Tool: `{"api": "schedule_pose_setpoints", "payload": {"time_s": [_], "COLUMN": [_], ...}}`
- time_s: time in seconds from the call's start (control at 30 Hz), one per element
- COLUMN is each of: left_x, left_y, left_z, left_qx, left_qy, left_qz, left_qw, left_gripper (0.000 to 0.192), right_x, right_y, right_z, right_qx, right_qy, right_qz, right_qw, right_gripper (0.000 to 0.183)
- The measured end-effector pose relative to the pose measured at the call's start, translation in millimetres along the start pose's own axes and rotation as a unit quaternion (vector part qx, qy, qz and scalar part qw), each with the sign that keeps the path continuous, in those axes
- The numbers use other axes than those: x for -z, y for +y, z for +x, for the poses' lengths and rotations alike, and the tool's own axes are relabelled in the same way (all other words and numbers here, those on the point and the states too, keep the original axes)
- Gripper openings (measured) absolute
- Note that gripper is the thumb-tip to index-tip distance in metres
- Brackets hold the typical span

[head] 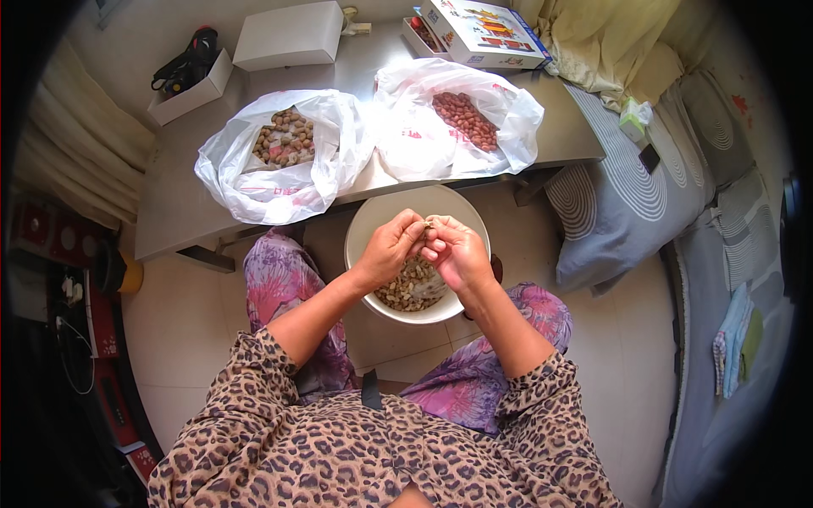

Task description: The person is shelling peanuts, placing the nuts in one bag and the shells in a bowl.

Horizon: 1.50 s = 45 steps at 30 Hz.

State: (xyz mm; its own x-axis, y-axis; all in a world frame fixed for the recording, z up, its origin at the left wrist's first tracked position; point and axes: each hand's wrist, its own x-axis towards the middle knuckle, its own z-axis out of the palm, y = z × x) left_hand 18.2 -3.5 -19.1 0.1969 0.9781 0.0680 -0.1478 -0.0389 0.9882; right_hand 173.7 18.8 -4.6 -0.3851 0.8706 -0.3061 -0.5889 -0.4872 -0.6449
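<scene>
My left hand (pixel 392 244) and my right hand (pixel 458 249) meet at the fingertips over a white bucket (pixel 371 209). Pinched between them is a small pale piece, seemingly a peanut shell (pixel 428 225); the fingers hide most of it. Broken peanut shells (pixel 406 293) lie in the bucket between my knees. Beyond it, on the table, an open white plastic bag (pixel 228 162) at the left holds brown unshelled nuts (pixel 293 136), probably peanuts. The white plastic bag (pixel 406 114) to its right contains red-skinned peanut kernels (pixel 467 120).
The metal table (pixel 184 209) carries a white box (pixel 289 38), an open box (pixel 194 92) with a black object, and a printed box (pixel 489 38). A cloth-covered sofa (pixel 625 190) stands at the right, with a phone (pixel 649 158) and tissue pack (pixel 632 120) on it.
</scene>
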Motion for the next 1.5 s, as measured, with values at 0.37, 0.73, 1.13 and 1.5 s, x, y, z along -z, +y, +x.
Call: {"api": "schedule_pose_setpoints", "payload": {"time_s": [0.37, 0.73, 1.13, 1.5], "left_x": [12, 23, 153, 250], "left_y": [-7, 14, 67, 24], "left_z": [1, -6, 45, 105], "left_qx": [0.063, -0.022, -0.149, -0.089], "left_qy": [-0.031, 0.022, 0.374, 0.182], "left_qz": [0.056, 0.299, 0.369, 0.689], "left_qw": [0.996, 0.954, 0.838, 0.696], "left_gripper": [0.021, 0.021, 0.009, 0.021], "right_x": [23, 18, 20, 12], "right_y": [-21, -25, -25, -20], "right_z": [14, 8, 6, 3], "right_qx": [0.097, 0.215, 0.249, 0.261], "right_qy": [0.101, 0.092, 0.064, 0.017], "right_qz": [-0.367, -0.697, -0.706, -0.721], "right_qw": [0.92, 0.678, 0.66, 0.642], "right_gripper": [0.015, 0.018, 0.017, 0.012]}}
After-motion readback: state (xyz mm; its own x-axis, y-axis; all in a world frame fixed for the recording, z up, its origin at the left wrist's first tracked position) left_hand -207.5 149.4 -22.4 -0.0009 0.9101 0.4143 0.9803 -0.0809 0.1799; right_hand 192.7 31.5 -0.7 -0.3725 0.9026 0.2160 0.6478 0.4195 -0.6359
